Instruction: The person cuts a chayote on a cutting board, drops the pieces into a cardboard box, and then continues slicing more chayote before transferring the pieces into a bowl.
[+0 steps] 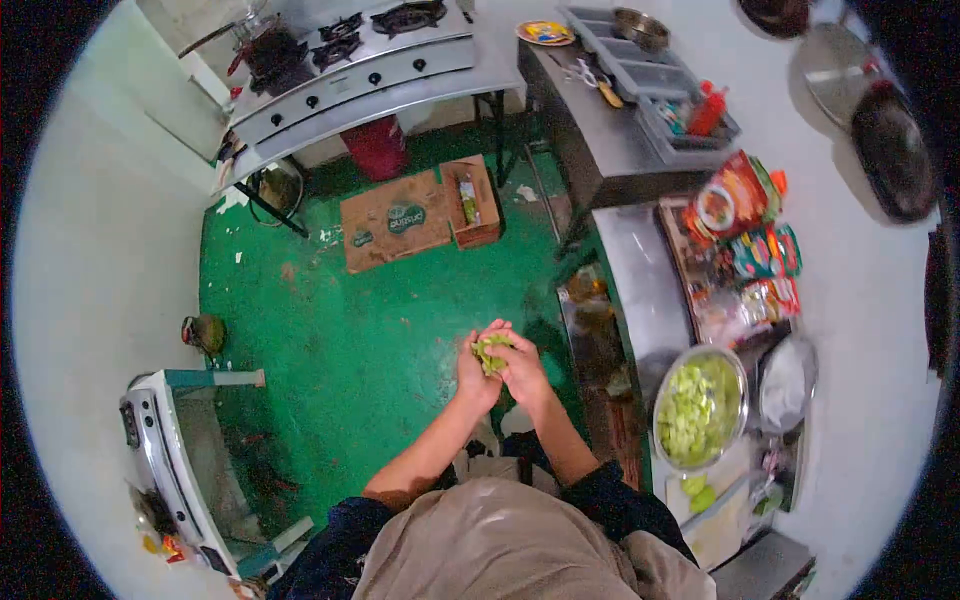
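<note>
Beige garment [490,540] nearest, left hand [474,372] and right hand [524,370] curl fingers round green pieces [490,354], axis unclear.

A kitchen; gas stove [345,75], seemingly pans [893,150] on the wall.

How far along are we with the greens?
Done, it seems: chopped green pieces lie in the bowl. In hand: a green clump, cupped between left hand and right hand. Possibly left: larger green pieces beside the bowl; can't tell if they need cutting.
</note>
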Tool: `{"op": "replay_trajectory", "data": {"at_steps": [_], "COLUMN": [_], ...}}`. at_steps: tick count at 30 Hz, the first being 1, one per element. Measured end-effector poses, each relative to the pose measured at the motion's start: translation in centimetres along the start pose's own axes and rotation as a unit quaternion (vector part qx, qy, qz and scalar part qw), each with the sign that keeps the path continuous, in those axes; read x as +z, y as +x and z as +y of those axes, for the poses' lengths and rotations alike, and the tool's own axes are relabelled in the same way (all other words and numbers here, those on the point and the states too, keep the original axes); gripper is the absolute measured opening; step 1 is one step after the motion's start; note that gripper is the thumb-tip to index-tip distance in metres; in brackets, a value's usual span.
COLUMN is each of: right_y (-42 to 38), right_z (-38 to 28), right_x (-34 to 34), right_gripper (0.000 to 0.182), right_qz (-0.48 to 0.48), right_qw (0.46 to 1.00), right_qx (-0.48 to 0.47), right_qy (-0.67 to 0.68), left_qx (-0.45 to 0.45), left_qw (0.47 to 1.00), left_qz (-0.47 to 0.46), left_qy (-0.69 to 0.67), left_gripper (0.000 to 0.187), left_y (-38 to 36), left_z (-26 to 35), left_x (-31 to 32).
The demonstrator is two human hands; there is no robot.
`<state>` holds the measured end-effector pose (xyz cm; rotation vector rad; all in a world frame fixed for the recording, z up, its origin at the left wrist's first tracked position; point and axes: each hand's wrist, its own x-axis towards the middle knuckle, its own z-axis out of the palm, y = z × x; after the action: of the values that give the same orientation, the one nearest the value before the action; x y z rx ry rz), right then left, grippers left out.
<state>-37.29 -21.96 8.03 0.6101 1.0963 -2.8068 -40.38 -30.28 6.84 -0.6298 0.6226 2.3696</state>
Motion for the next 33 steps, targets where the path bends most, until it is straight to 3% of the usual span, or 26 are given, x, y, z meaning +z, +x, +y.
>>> {"op": "replay_trajectory", "data": {"at_steps": [5, 11, 14, 15, 18, 19, 21, 22, 23, 24, 25, 26, 28, 31, 33], "right_y": [14.3, 35.0, 46.2, 49.5, 58.6, 61.1, 66.6, 69.2, 72.5, 75.3, 77.2, 78.2, 79.4, 80.7, 80.4], "right_z": [-1.3, -1.7, -0.4, 0.1, 4.1, 4.4, 6.5, 8.5, 11.5, 15.7, 18.3, 18.6, 17.2, 15.8, 17.9], "right_x": [0.3, -2.6, -6.3, -7.6, -12.4, -12.6, -15.9, -18.0, -20.6, -24.1, -26.3, -27.2, -27.6, -28.8, -30.5], "right_gripper": [0.018, 0.022, 0.022, 0.02, 0.02, 0.017, 0.016, 0.016, 0.027, 0.042, 0.058, 0.055, 0.05, 0.044, 0.05], "right_qz": [0.003, 0.01, 0.029, 0.016, 0.056, 0.125, 0.12, 0.119, 0.148, 0.178, 0.205, 0.21, 0.217, 0.217, 0.1], "right_qw": [0.999, 0.995, 0.99, 0.989, 0.992, 0.983, 0.985, 0.985, 0.974, 0.957, 0.935, 0.947, 0.959, 0.952, 0.981], "right_qx": [0.051, 0.092, 0.135, 0.13, 0.103, 0.116, 0.084, 0.068, 0.043, 0.021, -0.002, 0.038, 0.115, 0.217, 0.138], "right_qy": [-0.011, 0.029, 0.033, 0.072, -0.043, -0.073, -0.095, -0.104, -0.165, -0.227, -0.289, -0.241, -0.144, 0.008, 0.091], "left_qx": [0.012, 0.02, 0.029, 0.048, 0.031, -0.018, -0.007, 0.001, 0.008, 0.019, 0.022, 0.026, 0.021, 0.068, 0.055], "left_qw": [0.998, 0.992, 0.993, 0.993, 0.991, 0.938, 0.939, 0.956, 0.969, 0.97, 0.967, 0.964, 0.932, 0.996, 0.997], "left_qz": [0.039, 0.086, 0.001, 0.074, 0.077, -0.202, -0.249, -0.177, -0.104, 0.07, 0.077, 0.084, -0.233, 0.029, 0.006], "left_qy": [-0.051, -0.087, -0.114, -0.078, -0.104, -0.282, -0.236, -0.233, -0.226, -0.233, -0.243, -0.253, -0.278, -0.041, -0.057], "left_gripper": [0.044, 0.04, 0.038, 0.033, 0.028, 0.028, 0.032, 0.034, 0.037, 0.04, 0.043, 0.046, 0.053, 0.057, 0.061], "left_y": [12.2, 32.5, 44.9, 47.2, 55.7, 60.3, 67.3, 69.6, 71.7, 71.9, 73.0, 74.2, 77.4, 77.9, 77.5], "left_z": [5.9, 11.8, 12.7, 13.5, 14.5, 13.6, 12.9, 13.4, 14.0, 15.4, 15.6, 15.7, 14.6, 15.2, 15.8], "left_x": [1.7, -0.1, -5.0, -3.6, -6.2, -10.4, -15.7, -15.7, -15.2, -11.2, -11.1, -11.5, -17.3, -19.5, -19.7]}}
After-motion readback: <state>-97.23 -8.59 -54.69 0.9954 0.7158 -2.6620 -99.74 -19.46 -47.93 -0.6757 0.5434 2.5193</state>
